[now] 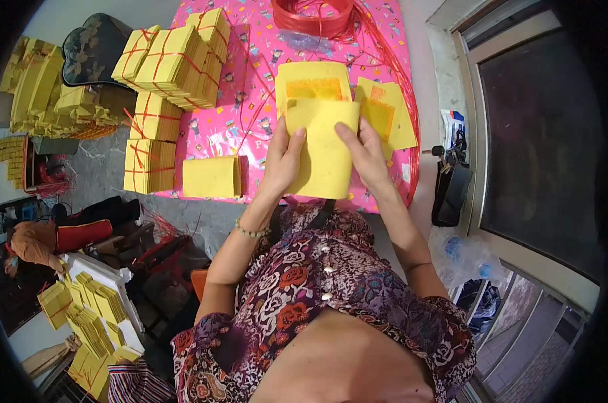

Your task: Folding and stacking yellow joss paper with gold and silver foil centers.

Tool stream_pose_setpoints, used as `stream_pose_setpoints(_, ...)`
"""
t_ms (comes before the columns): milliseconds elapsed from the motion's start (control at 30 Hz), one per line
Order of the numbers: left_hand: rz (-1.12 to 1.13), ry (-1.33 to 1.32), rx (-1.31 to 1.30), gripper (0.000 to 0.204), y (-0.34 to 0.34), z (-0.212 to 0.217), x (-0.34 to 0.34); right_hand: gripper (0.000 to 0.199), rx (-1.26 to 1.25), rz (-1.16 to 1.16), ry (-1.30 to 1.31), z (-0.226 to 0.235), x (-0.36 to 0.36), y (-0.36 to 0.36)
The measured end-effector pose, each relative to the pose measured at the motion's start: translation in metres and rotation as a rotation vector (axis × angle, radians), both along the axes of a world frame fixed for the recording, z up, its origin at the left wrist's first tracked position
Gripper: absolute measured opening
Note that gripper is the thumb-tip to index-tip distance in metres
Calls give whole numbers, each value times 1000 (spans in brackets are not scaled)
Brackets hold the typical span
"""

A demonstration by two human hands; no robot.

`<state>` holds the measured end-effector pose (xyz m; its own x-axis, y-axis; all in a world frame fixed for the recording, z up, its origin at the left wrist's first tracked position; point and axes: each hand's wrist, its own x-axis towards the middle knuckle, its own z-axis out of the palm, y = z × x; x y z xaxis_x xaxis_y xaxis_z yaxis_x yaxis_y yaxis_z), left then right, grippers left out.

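**Head view: yellow sheets held over pink desk**

Left hand (281, 161) and right hand (366, 153) both gripping yellow paper stack (324, 158) at side edges, above desk (257, 101) near edge. Tied bundles (173, 60) crowding left; loose sheets (384, 114) just right.

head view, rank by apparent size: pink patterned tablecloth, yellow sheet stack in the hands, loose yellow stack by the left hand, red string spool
1. pink patterned tablecloth, by far the largest.
2. yellow sheet stack, held in both the left hand and the right hand.
3. loose yellow stack and red string spool: look alike; the spool is cut off by the frame's top edge, so unranked.
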<state>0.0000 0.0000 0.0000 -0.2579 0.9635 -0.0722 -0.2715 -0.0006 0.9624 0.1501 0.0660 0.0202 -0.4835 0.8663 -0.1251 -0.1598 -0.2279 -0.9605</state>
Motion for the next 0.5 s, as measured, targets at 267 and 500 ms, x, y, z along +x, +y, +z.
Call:
stream_pose_setpoints(267, 14, -33, -28, 36, -19, 13, -8, 16, -5, -63, 27, 0, 0, 9)
stream_pose_setpoints(500, 36, -66, -47, 35, -34, 10, -19, 20, 94, -110, -55, -1, -5, 1)
